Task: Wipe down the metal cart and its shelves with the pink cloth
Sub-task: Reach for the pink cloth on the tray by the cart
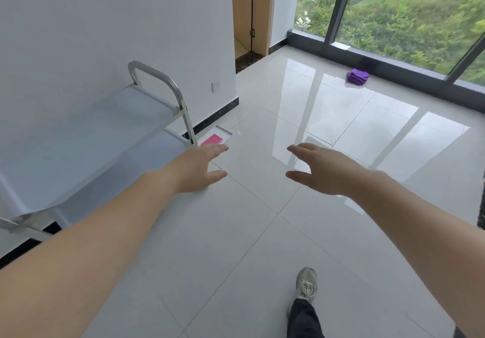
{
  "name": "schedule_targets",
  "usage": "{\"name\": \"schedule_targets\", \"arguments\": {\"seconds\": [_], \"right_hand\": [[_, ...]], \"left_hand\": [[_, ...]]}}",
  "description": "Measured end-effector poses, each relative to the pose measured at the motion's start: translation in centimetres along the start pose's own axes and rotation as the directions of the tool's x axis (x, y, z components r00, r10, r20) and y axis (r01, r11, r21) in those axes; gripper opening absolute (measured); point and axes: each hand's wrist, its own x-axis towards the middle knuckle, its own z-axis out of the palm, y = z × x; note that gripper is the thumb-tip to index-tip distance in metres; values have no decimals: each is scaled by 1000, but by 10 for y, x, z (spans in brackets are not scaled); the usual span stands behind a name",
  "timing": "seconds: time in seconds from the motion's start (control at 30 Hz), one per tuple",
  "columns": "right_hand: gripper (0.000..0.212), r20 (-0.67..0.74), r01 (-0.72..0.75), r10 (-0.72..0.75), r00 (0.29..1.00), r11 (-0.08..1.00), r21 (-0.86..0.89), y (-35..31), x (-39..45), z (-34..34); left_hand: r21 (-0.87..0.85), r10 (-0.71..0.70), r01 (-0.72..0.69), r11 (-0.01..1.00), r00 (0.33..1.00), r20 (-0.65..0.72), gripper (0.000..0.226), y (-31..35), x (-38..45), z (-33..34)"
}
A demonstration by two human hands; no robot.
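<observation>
currently i am extending the left hand (195,169) and right hand (319,171), fingers spread and gripping nothing; the pink cloth (212,139) is lying in a tray (225,133) just beyond the left fingertips, beside the metal cart (86,138), so fetching it comes first.

— Where does the cart (86,138) stand?
— At the left, against the wall (105,23), its handle (157,80) at the far end. An upper shelf (78,141) lies above a lower shelf (136,169).
— And the cloth (212,139)?
— In a tray (227,134) on the floor (236,232), just beyond the cart's handle end, near the wall's base.
— The hands?
— Both reach forward over the floor, apart from each other. The left hand (199,168) is beside the cart's far end, just in front of the tray; the right hand (317,169) lies to its right.
— Anything further off?
— A folded bundle (357,76) on the floor at the far right, before the window (393,9). A doorway (249,23) lies between wall and window. One shoe (306,282) is on the floor near the bottom, below the right hand.
</observation>
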Motion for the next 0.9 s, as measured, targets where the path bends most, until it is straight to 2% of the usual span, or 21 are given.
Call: {"name": "schedule_targets", "arguments": {"seconds": [0.17, 0.43, 0.67, 0.9], "right_hand": [[65, 32, 142, -141, 990, 990, -23, 57, 86, -14], [66, 107, 293, -289, 951, 956, -25, 142, 208, -53], [65, 152, 376, -368, 917, 926, -27, 166, 298, -61], [66, 198, 392, -379, 904, 919, -29, 172, 417, -66]], "left_hand": [[-27, -121, 120, 992, 992, -42, 64, 5, 71, -7], [-81, -296, 290, 954, 951, -84, 64, 20, 168, -24], [-147, -360, 346, 927, 929, -82, 65, 0, 242, -25], [-168, -380, 362, 917, 921, -86, 65, -68, 334, -46]]}}
